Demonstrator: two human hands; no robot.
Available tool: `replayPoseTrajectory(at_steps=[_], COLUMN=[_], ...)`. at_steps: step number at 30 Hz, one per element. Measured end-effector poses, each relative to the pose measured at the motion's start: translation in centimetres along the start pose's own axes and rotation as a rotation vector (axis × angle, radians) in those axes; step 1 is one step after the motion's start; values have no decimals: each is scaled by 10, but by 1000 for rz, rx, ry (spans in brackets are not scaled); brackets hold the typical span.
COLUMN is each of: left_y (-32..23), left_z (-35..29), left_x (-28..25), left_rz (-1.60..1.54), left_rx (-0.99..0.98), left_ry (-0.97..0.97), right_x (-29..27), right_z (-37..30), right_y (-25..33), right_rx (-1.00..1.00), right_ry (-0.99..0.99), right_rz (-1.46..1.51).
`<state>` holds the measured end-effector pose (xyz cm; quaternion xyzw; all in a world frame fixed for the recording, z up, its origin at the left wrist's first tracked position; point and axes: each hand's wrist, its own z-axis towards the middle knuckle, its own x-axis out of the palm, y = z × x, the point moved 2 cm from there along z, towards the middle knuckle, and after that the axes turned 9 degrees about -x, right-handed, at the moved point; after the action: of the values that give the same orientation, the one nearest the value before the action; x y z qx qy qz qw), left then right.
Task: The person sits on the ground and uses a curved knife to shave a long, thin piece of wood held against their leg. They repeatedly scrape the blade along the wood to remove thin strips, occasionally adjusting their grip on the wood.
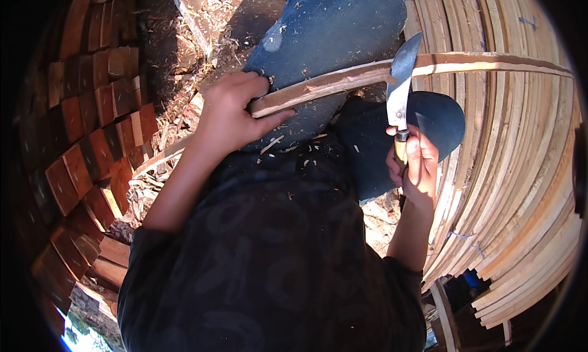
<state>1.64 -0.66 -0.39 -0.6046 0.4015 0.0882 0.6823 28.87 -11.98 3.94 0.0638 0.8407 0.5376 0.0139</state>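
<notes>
My left hand [236,110] is closed around a long wooden strip [331,82], which runs from there across my thigh and far out to the right. In my right hand [415,165] is a knife [401,76] with a wide, curved steel blade and a short wooden handle. The blade points up and away from me, lying against or just in front of the strip; whether its edge is cutting in, I cannot tell. Pale shavings cling to the blue trousers [343,27] on my legs.
Close on the right is a large stack of long, pale wooden strips [508,162], tied in places with thin purple string. Short reddish wood blocks [76,171] are piled along the left. Wood shavings and chips [184,58] cover the ground between them.
</notes>
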Motion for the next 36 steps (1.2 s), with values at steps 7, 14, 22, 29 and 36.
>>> replayPoseTrajectory(at_steps=[7, 14, 22, 29, 36], left_y=[-2, 0, 3, 3, 2], left_z=[3, 1, 0, 1, 1], left_x=[-4, -7, -5, -4, -6], left_rz=[13, 68, 28, -7, 50], left_rx=[-1, -4, -6, -1, -7], left_ry=[16, 12, 3, -16, 33], right_x=[-8, -4, -2, 6, 5], right_z=[1, 0, 1, -1, -11], right_y=[4, 12, 13, 7, 2], right_rx=[-129, -211, -137, -201, -107], right_ry=[-79, -99, -118, -120, -54], right_rz=[44, -287, -140, -231, -269])
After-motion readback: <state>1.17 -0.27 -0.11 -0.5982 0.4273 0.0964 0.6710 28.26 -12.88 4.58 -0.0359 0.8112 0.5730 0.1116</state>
